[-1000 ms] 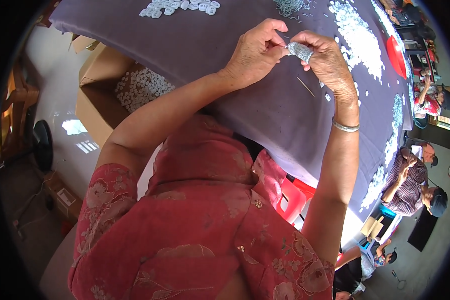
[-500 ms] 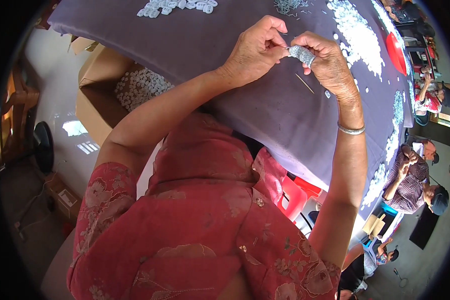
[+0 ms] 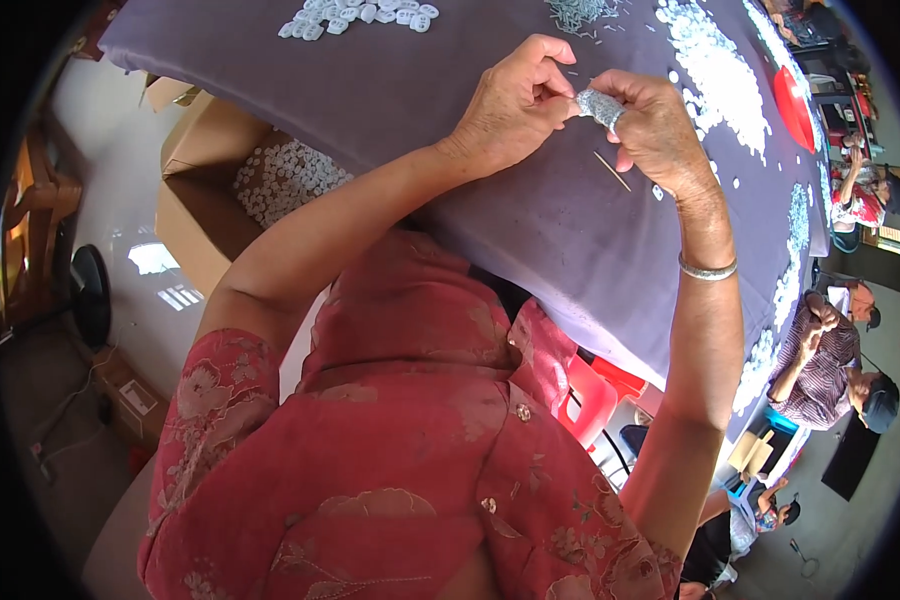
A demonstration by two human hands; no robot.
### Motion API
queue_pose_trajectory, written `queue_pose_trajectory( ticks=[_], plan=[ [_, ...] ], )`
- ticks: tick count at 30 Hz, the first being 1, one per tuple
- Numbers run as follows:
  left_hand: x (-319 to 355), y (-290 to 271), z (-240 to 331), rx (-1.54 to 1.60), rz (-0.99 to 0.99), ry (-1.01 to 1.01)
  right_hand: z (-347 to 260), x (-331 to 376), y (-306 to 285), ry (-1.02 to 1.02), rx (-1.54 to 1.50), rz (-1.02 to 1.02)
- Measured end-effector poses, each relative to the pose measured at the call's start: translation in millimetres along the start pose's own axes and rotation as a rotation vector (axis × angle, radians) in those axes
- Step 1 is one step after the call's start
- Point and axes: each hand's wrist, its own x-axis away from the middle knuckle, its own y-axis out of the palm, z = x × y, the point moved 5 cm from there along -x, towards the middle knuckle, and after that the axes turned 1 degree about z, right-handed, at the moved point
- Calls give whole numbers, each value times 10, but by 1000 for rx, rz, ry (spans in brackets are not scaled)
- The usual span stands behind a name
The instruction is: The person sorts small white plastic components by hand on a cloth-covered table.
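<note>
My left hand (image 3: 515, 105) and my right hand (image 3: 655, 125) meet above a table covered in dark purple cloth (image 3: 560, 240). Between their fingertips is a small silvery grey piece (image 3: 600, 105), wrapped around or held at a finger of my right hand. My left fingers pinch at its left end. A thin pale stick (image 3: 612, 171) lies on the cloth just under my right hand. A silver bangle (image 3: 708, 270) circles my right wrist.
Piles of small white pieces lie on the cloth at the top left (image 3: 360, 14) and along the right side (image 3: 715, 70). A red dish (image 3: 792, 105) sits far right. An open cardboard box (image 3: 200, 190) holding white pieces stands on the floor left. Other people sit at right (image 3: 830, 350).
Both hands have stayed together on the grey piece, shifting slightly. The view has drifted a little, so the table's top edge shows less.
</note>
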Motion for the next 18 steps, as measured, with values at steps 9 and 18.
queue_pose_trajectory(
  ticks=[9,18],
  plan=[
    [-47,-9,59,167,-21,-13,-137,-16,-95,-37,-38,65],
    [-63,-11,75,200,-38,20,-235,10,-154,13,22,102]
  ],
)
